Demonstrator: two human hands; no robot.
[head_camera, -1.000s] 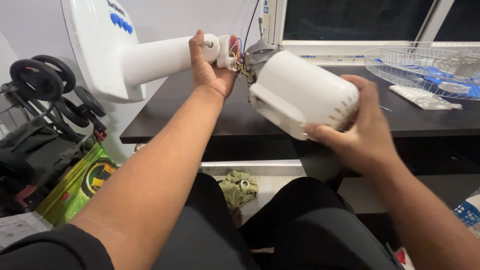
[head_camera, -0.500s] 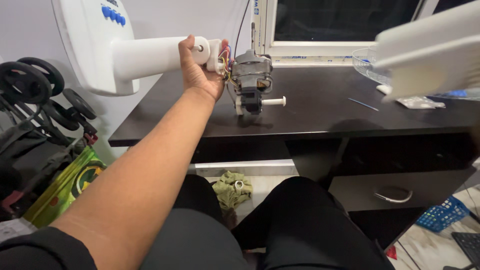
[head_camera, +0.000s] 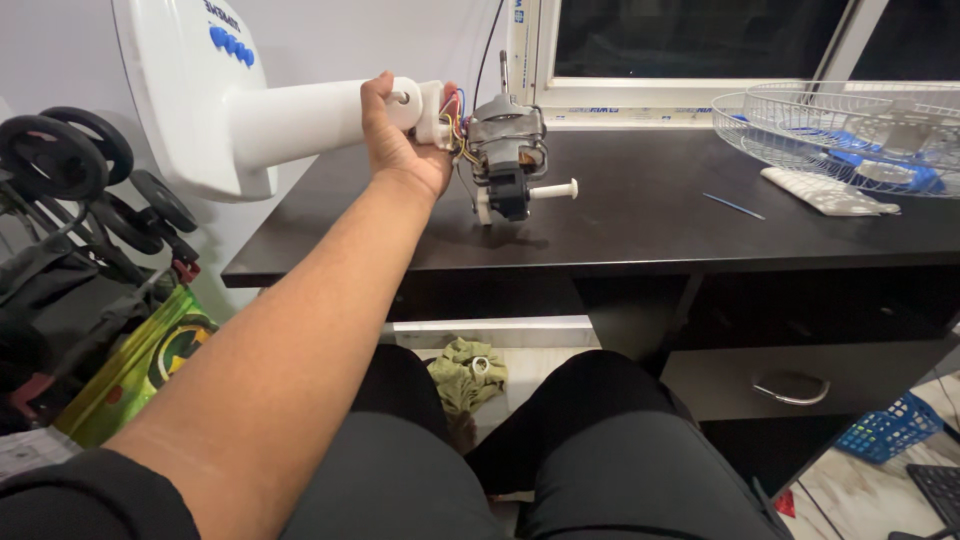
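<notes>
A dark bench (head_camera: 650, 215) with a glossy top fills the middle of the room. Behind the bench a white-framed window (head_camera: 690, 45) shows black outside, and to the left of it rises a plain pale wall (head_camera: 330, 35). Under the bench, at the right, sits a dark drawer with a metal handle (head_camera: 790, 390). Below the bench lies a pale tiled floor (head_camera: 860, 490), with a blue basket (head_camera: 890, 428) at its right end.

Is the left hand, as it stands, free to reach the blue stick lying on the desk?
Probably not: the left hand grips the white fan pole, and the blue stick lies far across the desk.
</notes>
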